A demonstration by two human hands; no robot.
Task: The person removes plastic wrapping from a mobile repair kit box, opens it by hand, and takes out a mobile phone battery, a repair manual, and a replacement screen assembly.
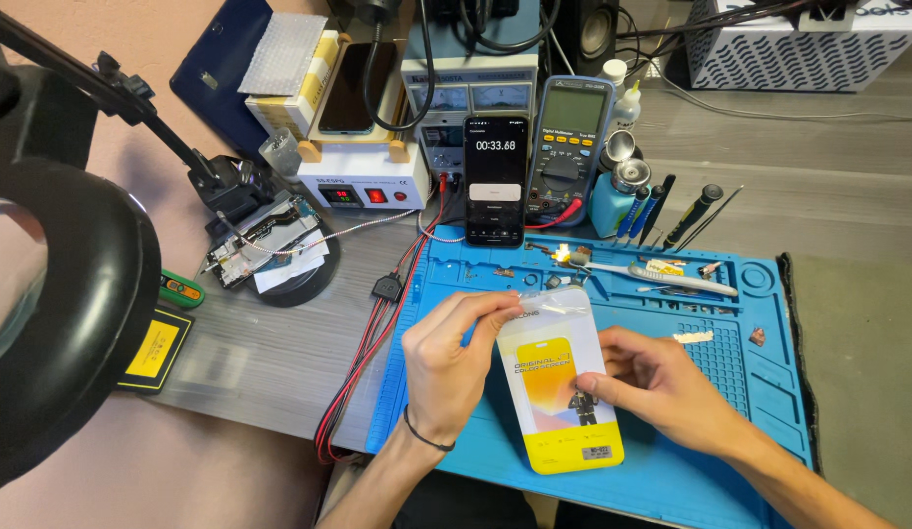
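Note:
A flat white and yellow retail package (pixel 562 392) with a clear plastic top flap lies over the blue work mat (pixel 691 460). My left hand (pixel 446 362) pinches the package's upper left corner near the flap. My right hand (pixel 662 387) grips its right edge about halfway down. Both hands hold it just above the mat, its yellow bottom end pointing toward me.
A black phone (pixel 495 178) showing a timer stands propped behind the mat, beside a multimeter (pixel 571 142) and a heating station (pixel 363 181). Screwdrivers (pixel 686 220), a toothbrush (pixel 662 277) and small parts lie on the mat's far edge. Red and black leads (pixel 363 343) run left; a magnifier lamp (pixel 64 313) looms at left.

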